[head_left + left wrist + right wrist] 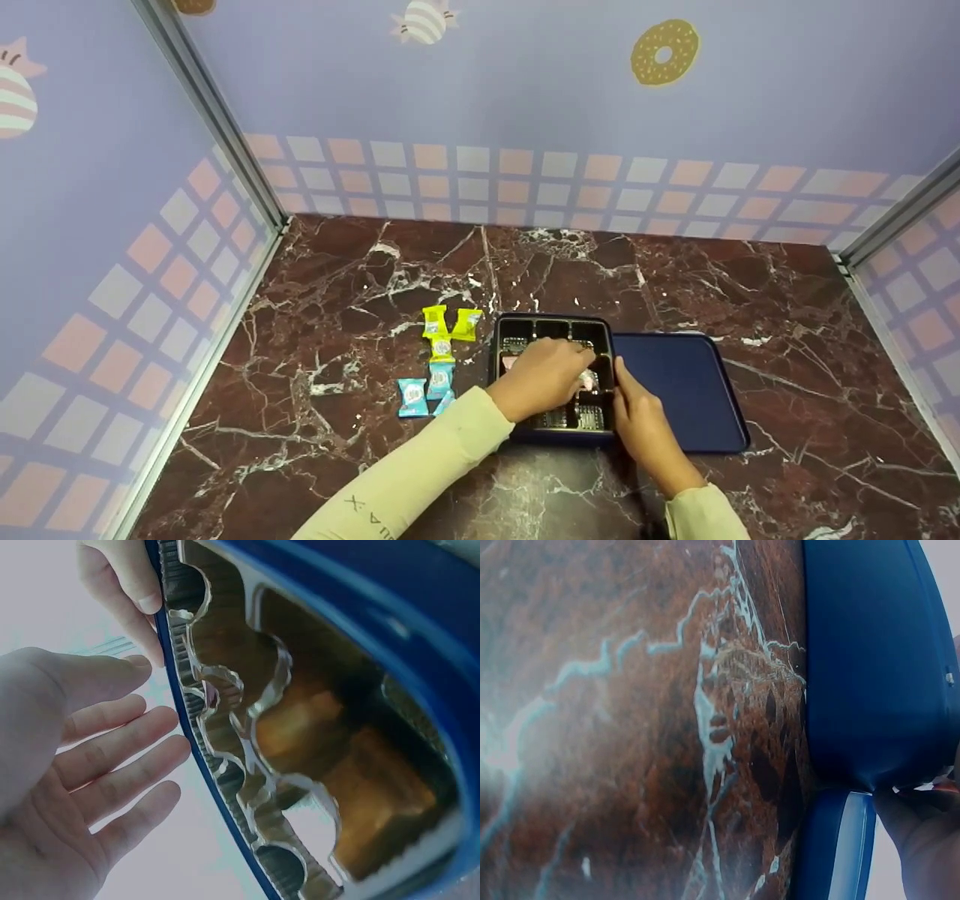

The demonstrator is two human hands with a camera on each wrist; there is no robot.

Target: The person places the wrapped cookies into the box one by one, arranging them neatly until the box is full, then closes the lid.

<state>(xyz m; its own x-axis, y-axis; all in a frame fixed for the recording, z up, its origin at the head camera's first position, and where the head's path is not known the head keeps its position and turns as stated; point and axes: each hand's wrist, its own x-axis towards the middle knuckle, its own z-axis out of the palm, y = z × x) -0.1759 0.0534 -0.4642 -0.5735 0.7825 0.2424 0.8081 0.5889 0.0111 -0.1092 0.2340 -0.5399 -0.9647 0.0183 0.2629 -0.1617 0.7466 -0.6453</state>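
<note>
A navy blue box (555,436) holds a shiny divided plastic insert (259,607). Inside it, a pink wrapped candy (510,363) sits in a left compartment, and another pinkish candy (588,381) shows by the left fingertips. My left hand (546,375) reaches over the box; the left wrist view shows its fingers spread and holding nothing. Against the box's right side rests my right hand (641,420), its fingers fairly straight along the outer wall. Part of this hand (926,840) shows at the box's corner in the right wrist view.
The flat navy lid (679,394) lies right of the box. To the left are three yellow wrapped candies (442,348) and several blue ones (412,397) on the marbled table (337,450). Patterned panels (525,97) enclose the back and sides.
</note>
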